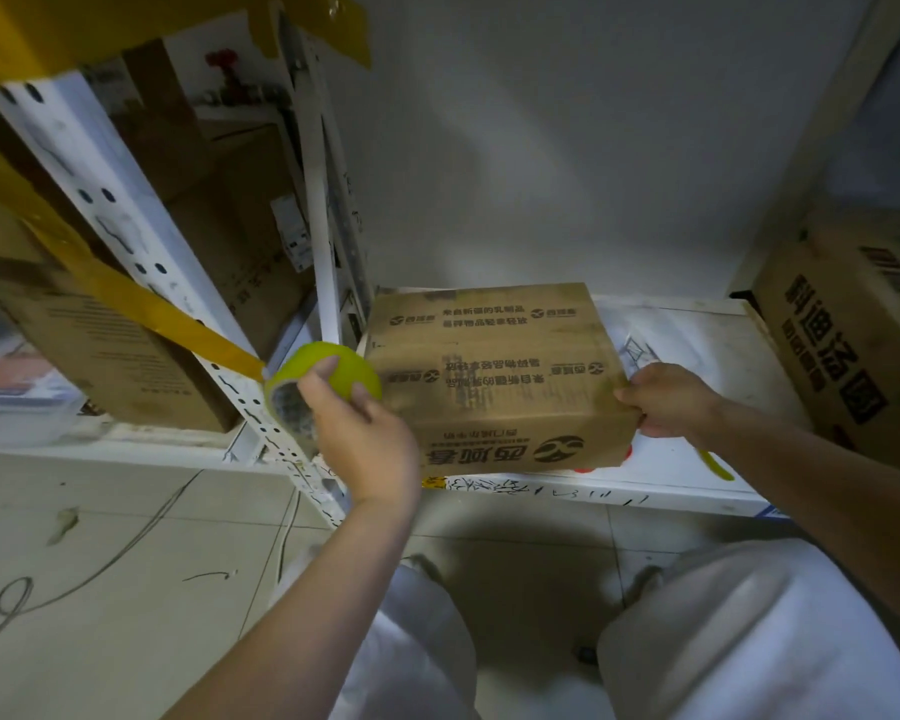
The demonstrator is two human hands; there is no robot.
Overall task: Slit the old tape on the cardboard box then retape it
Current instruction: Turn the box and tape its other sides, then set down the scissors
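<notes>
Left hand [357, 433] grip grasps tape roll [328, 379]; right hand [666, 400] grip grasps box [494, 376] right edge

Yellow-green tape roll [328, 379], brown cardboard box [500, 376] printed black, white shelf [697, 345].

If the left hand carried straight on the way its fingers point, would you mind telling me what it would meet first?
Apart from the tape roll that the left hand already grips, probably the white shelf upright just beyond; depth is hard to judge, and the cardboard box lies to its right.
</notes>
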